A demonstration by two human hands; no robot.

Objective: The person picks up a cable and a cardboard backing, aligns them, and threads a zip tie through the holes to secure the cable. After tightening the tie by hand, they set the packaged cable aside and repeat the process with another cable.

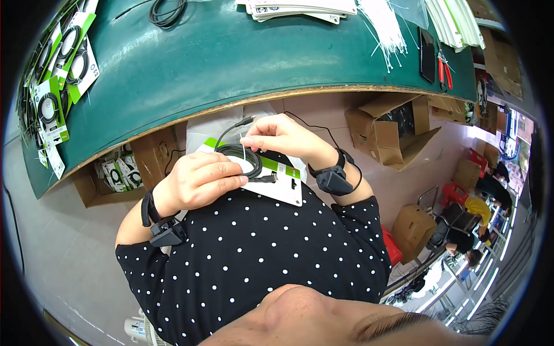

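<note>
My left hand [205, 180] is closed on a coiled black cable [232, 151] and the white-and-green backing card [280, 187] under it, held just in front of my body below the table edge. One cable plug sticks up beyond the coil and the other lies across the card. A thin white cable tie [243, 144] rises through the coil. With thumb and forefinger pinched together, my right hand [283, 137] grips the tie near its upper end. My left fingertips rest on the coil's near side.
Carded cables [49, 106] pile up at the left of the green table [190, 57]. Along its far side are a loose cable coil [167, 14], stacked cards [300, 8], white cable ties [384, 32], a phone [427, 55] and red-handled cutters [444, 72]. Cardboard boxes [369, 135] stand below; people sit at right.
</note>
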